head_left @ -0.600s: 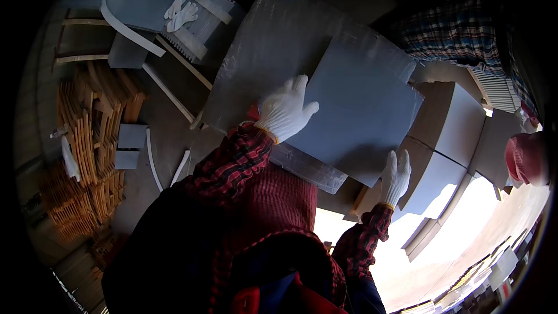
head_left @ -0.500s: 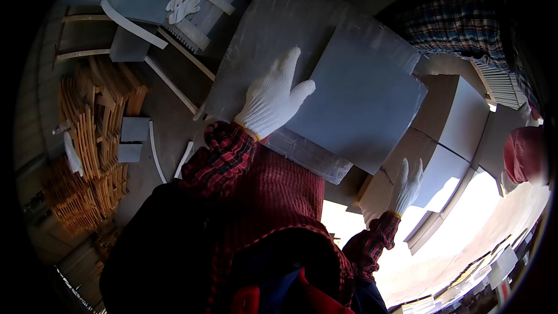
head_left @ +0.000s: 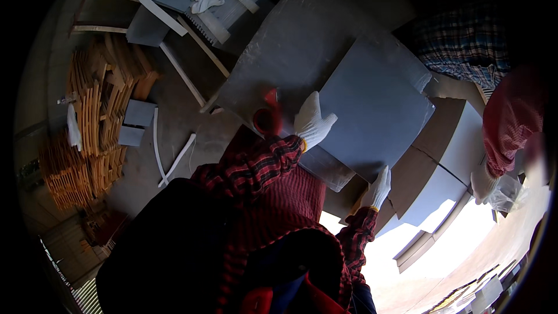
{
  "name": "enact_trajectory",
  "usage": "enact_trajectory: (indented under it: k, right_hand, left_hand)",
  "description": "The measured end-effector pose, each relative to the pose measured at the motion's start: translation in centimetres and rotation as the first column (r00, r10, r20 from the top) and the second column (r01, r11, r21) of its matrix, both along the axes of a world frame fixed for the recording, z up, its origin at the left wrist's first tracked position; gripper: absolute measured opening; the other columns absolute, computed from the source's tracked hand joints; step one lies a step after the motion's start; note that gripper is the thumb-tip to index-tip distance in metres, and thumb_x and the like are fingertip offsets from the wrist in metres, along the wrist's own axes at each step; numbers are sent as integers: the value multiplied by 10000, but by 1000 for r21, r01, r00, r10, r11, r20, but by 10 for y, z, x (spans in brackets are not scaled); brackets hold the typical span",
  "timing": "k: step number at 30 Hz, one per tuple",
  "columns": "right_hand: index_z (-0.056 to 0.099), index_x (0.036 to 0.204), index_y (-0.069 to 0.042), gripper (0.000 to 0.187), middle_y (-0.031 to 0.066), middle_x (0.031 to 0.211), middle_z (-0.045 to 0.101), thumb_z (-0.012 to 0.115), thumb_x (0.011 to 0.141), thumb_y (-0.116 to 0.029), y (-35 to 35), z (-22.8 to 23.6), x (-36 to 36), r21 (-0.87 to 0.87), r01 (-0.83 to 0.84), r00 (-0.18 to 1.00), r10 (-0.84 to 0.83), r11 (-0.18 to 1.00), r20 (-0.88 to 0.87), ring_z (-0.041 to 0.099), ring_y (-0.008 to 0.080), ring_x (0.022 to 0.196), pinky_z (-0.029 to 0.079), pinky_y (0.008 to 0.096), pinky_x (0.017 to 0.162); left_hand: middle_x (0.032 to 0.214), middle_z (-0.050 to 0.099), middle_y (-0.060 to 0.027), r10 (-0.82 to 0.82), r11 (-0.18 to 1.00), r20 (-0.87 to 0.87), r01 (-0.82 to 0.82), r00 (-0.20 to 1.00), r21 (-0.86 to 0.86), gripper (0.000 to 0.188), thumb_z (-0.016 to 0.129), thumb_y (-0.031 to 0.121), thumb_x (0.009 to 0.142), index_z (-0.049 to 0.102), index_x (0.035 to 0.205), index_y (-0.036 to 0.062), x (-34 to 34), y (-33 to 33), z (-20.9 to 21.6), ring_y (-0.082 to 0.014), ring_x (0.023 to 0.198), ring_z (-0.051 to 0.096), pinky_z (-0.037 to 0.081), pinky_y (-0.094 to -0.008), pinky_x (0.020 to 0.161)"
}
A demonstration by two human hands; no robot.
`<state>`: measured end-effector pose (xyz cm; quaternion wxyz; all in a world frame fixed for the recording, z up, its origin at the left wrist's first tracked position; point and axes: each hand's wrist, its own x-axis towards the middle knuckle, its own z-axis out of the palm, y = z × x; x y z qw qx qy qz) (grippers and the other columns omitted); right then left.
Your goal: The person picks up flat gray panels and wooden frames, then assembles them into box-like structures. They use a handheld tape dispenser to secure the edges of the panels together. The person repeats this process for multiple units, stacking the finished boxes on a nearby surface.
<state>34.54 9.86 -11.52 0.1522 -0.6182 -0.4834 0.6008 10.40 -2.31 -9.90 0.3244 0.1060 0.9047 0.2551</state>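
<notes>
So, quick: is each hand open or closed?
Left hand: open, at the edge of the grey sheet.
Right hand: open, by the sheet's near corner; contact unclear.

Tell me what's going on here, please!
Someone is busy with a grey sheet, which lies over a bigger board. The gloved left hand is at the sheet's left edge, the gloved right hand by its near corner. Another person's hand is beside clear plastic, off to the right.

Two plaid-sleeved hands (head_left: 314, 122) appear with one red tool (head_left: 267, 119), two loose gloves (head_left: 208, 0) far left, two grey panels (head_left: 139, 113) left.
</notes>
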Motion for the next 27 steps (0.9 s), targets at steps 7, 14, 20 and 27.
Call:
enact_trajectory:
  k: [7,14,20,27]
  right_hand:
    - [513,1436,-4,646,123,1383,569,559,1012,-490,8,-18,19,-211,27,1000,-23,977,19,564,258,1227,424,412,1073]
    - [454,1491,-6,721,215,1512,478,512,1009,-540,-1,32,-25,314,-288,905,150,905,397,499,369,1361,410,460,1129]
    - [538,1410,38,540,201,1417,574,570,1027,-341,-48,89,-147,408,-386,919,309,827,244,563,290,1270,419,395,1089]
    - [561,1358,77,449,223,1394,587,598,996,-187,-189,111,-303,464,-602,786,586,650,199,553,325,1297,409,403,1097]
  left_hand:
    - [1627,298,-195,-1,998,149,11,989,-67,916,641,458,904,219,1582,10,-2,0,0,-338,1500,308,280,-448,1207]
    - [1525,466,-190,-218,814,71,141,973,564,563,599,291,1011,443,1500,60,-43,-32,76,-341,1378,487,390,-389,1140]
    - [1383,601,-154,-211,803,-51,203,976,561,407,577,272,1015,585,1368,70,-148,-118,105,-333,1225,603,467,-401,1040]
    - [1331,611,-167,-151,908,-366,275,918,315,377,594,275,970,625,1271,51,-321,-281,76,-346,1226,589,482,-434,1020]
